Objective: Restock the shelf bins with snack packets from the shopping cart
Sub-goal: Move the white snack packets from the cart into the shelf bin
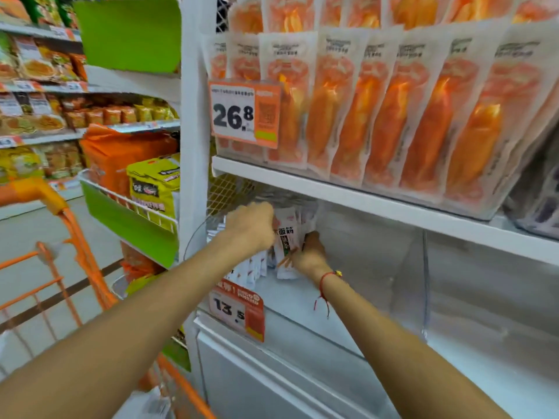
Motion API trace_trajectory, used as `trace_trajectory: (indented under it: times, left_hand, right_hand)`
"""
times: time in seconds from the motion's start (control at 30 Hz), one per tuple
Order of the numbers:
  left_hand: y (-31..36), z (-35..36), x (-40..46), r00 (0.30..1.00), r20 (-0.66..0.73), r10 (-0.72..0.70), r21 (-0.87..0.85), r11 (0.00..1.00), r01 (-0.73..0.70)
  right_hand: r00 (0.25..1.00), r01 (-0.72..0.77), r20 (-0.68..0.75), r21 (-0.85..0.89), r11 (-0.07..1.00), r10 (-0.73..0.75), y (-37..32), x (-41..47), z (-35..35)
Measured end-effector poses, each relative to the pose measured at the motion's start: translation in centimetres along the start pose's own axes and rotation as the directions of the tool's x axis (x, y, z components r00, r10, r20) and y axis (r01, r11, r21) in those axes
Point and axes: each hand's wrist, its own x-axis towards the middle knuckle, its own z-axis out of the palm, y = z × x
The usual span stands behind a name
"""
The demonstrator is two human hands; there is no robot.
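White snack packets (287, 237) in clear bin (393, 267) | left hand (251, 225), right hand (308, 252) grip them

Shop: price tags (245, 113), stocked shelves (363, 201).

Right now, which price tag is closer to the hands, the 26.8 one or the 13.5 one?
The 13.5 price tag, hanging just below the right hand and left hand on the lower bin. The 26.8 price tag sits higher, on the orange-packet shelf.
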Motion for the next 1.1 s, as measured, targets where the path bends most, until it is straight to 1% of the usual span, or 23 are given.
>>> trace_trajectory:
  times: [0.03,0.07,0.1,0.13,0.17,0.2,0.27,0.37,0.53,0.6,0.67,0.73,0.8,0.87,0.97,1.03,1.1]
  left_hand:
    - [-0.1,0.3,0.2,0.997,-0.075,0.030,0.099,0.995,-0.023]
    - [-0.3,0.7,0.7,0.989,-0.122,0.080,0.172,0.983,-0.059]
    - [-0.4,1.3,1.1,0.981,-0.143,0.133,0.224,0.970,-0.099]
    - [-0.6,2.0,1.6,0.978,-0.116,0.173,0.268,0.954,-0.137]
    - [-0.7,2.8,2.1,0.978,-0.062,0.200,0.334,0.927,-0.169]
    - [-0.8,3.5,2.6,0.979,-0.011,0.205,0.401,0.898,-0.183]
    - [-0.6,4.5,3.1,0.981,0.044,0.191,0.463,0.866,-0.189]
    - [-0.1,5.1,3.3,0.979,0.014,0.202,0.474,0.861,-0.185]
    - [0.5,5.7,4.2,0.983,-0.016,0.185,0.521,0.840,-0.150]
    - [0.6,6.0,4.3,0.980,-0.038,0.196,0.482,0.862,-0.154]
    - [0.6,6.0,4.3,0.977,-0.051,0.209,0.471,0.867,-0.161]
    - [0.5,5.8,4.2,0.974,-0.051,0.219,0.506,0.847,-0.164]
    - [0.5,5.7,4.4,0.971,-0.065,0.231,0.507,0.846,-0.168]
    - [0.5,5.7,4.3,0.972,-0.073,0.225,0.500,0.851,-0.160]
    - [0.6,6.0,4.3,0.973,-0.099,0.208,0.483,0.865,-0.136]
    - [0.6,6.2,4.4,0.971,-0.115,0.212,0.477,0.869,-0.133]
    - [0.5,6.5,4.7,0.969,-0.127,0.212,0.465,0.875,-0.130]
  right_hand:
    - [0.999,0.020,-0.029,0.000,1.000,-0.020,0.4,-0.1,0.6]
    - [0.997,0.039,-0.066,-0.014,0.999,-0.040,0.6,-0.3,1.0]
    - [0.993,0.053,-0.100,-0.067,0.996,-0.059,0.8,-0.4,1.4]
    - [0.989,0.057,-0.128,-0.157,0.986,-0.078,0.9,-0.6,1.6]
    - [0.985,0.051,-0.149,-0.237,0.970,-0.088,1.1,-0.7,1.7]
    - [0.984,0.050,-0.154,-0.268,0.962,-0.094,1.1,-0.8,1.6]
    - [0.988,0.047,-0.129,-0.242,0.969,-0.080,1.0,-0.8,1.7]
    - [0.995,0.037,-0.087,-0.206,0.978,-0.056,1.1,-0.4,2.3]
    - [0.999,0.029,-0.015,-0.088,0.996,-0.030,1.9,0.1,3.1]
    - [1.000,0.005,-0.005,-0.035,0.999,-0.006,2.1,0.3,3.1]
    - [1.000,0.019,-0.007,-0.036,0.999,-0.019,2.2,0.8,3.1]
    - [0.998,0.058,0.033,-0.045,0.997,-0.056,2.6,1.6,3.4]
    - [0.994,0.066,0.091,-0.015,0.998,-0.065,3.0,2.1,3.3]
    - [0.987,0.041,0.153,0.050,0.998,-0.048,3.3,2.4,2.9]
    - [0.975,-0.053,0.220,0.153,0.987,0.018,3.4,2.9,2.4]
    - [0.968,-0.072,0.248,0.145,0.987,0.034,3.1,3.2,2.0]
    - [0.970,-0.053,0.243,0.139,0.989,0.018,3.2,3.5,1.8]
